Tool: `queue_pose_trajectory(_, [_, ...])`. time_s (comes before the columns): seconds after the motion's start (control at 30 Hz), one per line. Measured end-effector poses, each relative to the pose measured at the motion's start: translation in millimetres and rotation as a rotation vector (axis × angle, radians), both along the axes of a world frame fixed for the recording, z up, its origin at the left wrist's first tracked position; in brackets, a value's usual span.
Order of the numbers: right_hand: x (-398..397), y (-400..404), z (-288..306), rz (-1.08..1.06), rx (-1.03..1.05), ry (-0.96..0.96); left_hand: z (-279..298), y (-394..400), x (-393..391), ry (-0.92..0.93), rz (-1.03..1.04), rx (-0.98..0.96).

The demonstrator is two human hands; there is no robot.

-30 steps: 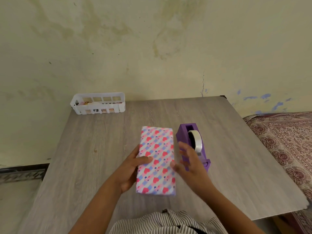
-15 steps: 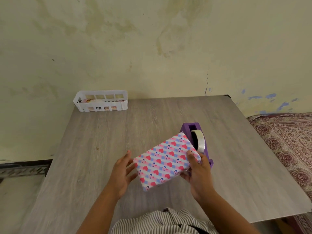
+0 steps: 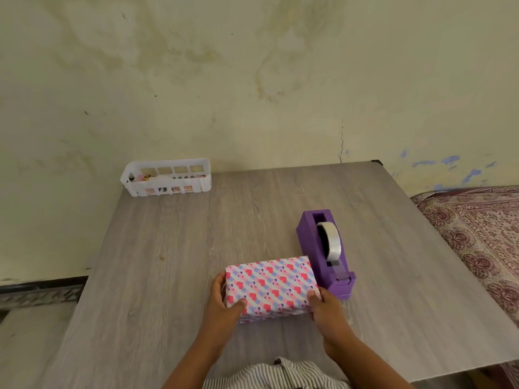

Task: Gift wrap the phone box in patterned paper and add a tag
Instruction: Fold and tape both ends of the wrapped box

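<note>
The phone box, wrapped in white paper with pink and blue hearts, lies crosswise on the grey wooden table near its front edge. My left hand grips the box's left end, thumb on top. At the right end my right hand holds the near corner, thumb on the top face. A purple tape dispenser with a clear roll stands just right of the box. No tag is visible on the box.
A white slotted basket with small paper items sits at the table's back left corner against the wall. A patterned maroon bedspread lies to the right of the table. My striped shirt shows at the bottom edge.
The box has turned from lengthwise to crosswise. Half a second ago my right hand held it lifted and tilted; now it lies flat with both hands on its ends.
</note>
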State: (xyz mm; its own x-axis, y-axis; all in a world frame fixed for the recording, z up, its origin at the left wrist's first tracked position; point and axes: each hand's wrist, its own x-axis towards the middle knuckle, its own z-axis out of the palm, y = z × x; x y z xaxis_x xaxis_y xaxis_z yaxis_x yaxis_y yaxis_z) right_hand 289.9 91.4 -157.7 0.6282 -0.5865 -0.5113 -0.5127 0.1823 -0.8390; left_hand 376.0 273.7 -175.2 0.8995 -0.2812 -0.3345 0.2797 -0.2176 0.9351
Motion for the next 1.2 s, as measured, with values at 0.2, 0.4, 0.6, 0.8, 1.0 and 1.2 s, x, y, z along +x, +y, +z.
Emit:
queue_pose_trajectory(0.2, [-7.3, -13.6, -5.1, 0.057, -0.123, 0.007, -0.2, -7.1, 2.3, -0.07, -0.049, 0.029])
queue_pose_trajectory(0.4, [-16.1, -39.0, -4.0, 0.008, -0.098, -0.04, 1.2, -26.8, -6.0, -0.079, -0.081, 0.023])
queue_pose_trajectory(0.6, [-13.1, -57.4, -0.5, 0.166, -0.104, -0.103, 1.8, -33.7, -10.6, -0.066, -0.011, 0.02])
queue_pose_trajectory(0.8, [-7.0, -64.1, -5.4, 0.286, -0.246, -0.033, 6.2, -36.6, -18.6, -0.041, 0.027, 0.087])
queue_pose_trajectory(1.0, [-12.0, -61.5, 9.4, 0.298, -0.424, -0.019, 7.2, -33.5, -17.4, 0.016, 0.065, 0.163])
queue_pose_trajectory(1.2, [-6.7, -59.8, 21.4, 0.394, -0.503, 0.009, 13.6, -23.6, -10.4, 0.028, -0.004, 0.355])
